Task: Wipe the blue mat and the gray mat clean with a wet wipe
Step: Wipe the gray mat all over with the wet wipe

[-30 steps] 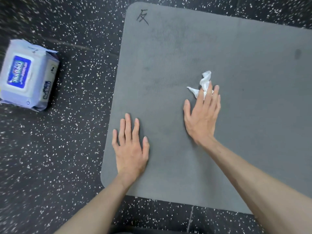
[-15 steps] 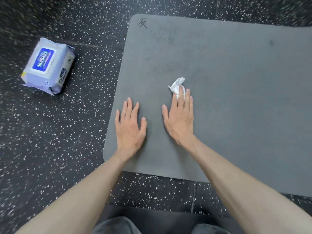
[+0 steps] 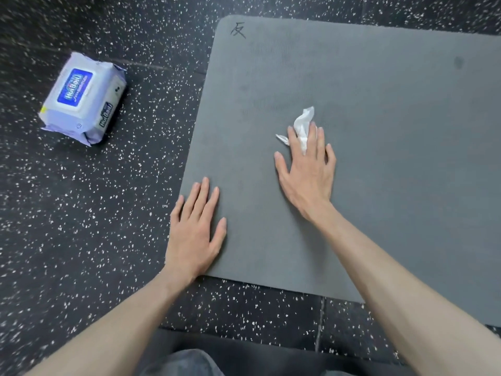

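Right now you have one gray mat (image 3: 379, 172) in view, lying flat on the black speckled floor (image 3: 95, 213), with its near left corner under your left hand (image 3: 193, 232). That hand lies palm down with all five fingers straight and slightly spread; it holds nothing, and its little-finger side sits at the mat's left edge. Your right hand (image 3: 307, 175) is further in on the mat, also flat and palm down, fingers extended, and its fingertips press down on one crumpled white wet wipe (image 3: 302, 126). Part of the wipe sticks out beyond your fingertips and a small corner shows to the left of your index finger, while a strip runs back between the index and middle fingers; whether it is pinched there or only pressed, you cannot tell. The two hands are near each other but not touching. One hand-drawn black mark (image 3: 238, 30) sits near the mat's far left corner, and one small dark spot (image 3: 458, 61) shows toward its far right. Off the mat to the left, well apart from both hands, one pale purple pack of wipes (image 3: 84, 99) with a blue label lies on the floor. No blue mat shows in this view.
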